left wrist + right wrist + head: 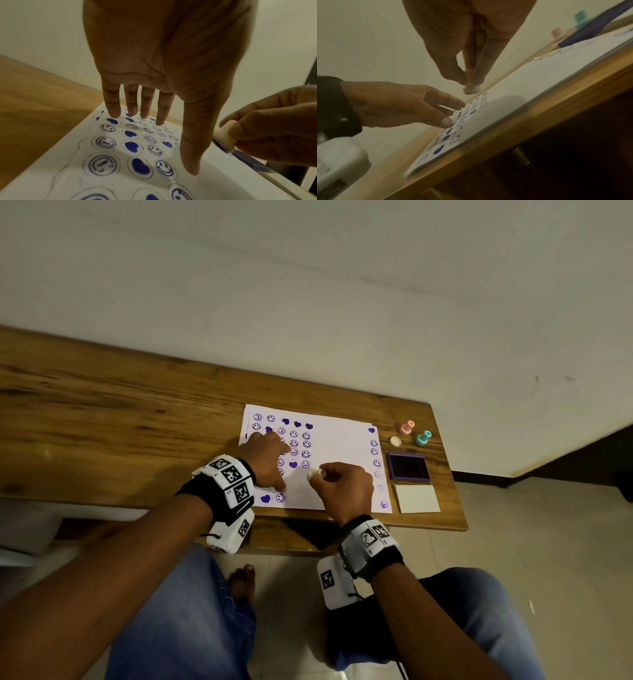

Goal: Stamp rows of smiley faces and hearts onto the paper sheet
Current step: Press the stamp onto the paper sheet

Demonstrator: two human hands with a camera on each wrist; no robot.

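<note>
A white paper sheet (339,440) lies on the wooden table (120,419), covered on its left part with purple smileys and hearts and with a column of stamps down its right edge. My left hand (265,458) rests flat on the left part of the sheet (214,175), fingers straight and spread. My right hand (337,482) pinches a small cream stamp (314,474) between thumb and fingers. In the right wrist view the stamp (471,90) hangs a little above the sheet (530,83), beside the stamped rows.
A purple ink pad (408,467) sits right of the sheet, with its white lid (416,498) in front of it. Behind the pad stand a pink stamp (407,427), a teal stamp (423,437) and a cream cap (395,441). The table's right end lies close by.
</note>
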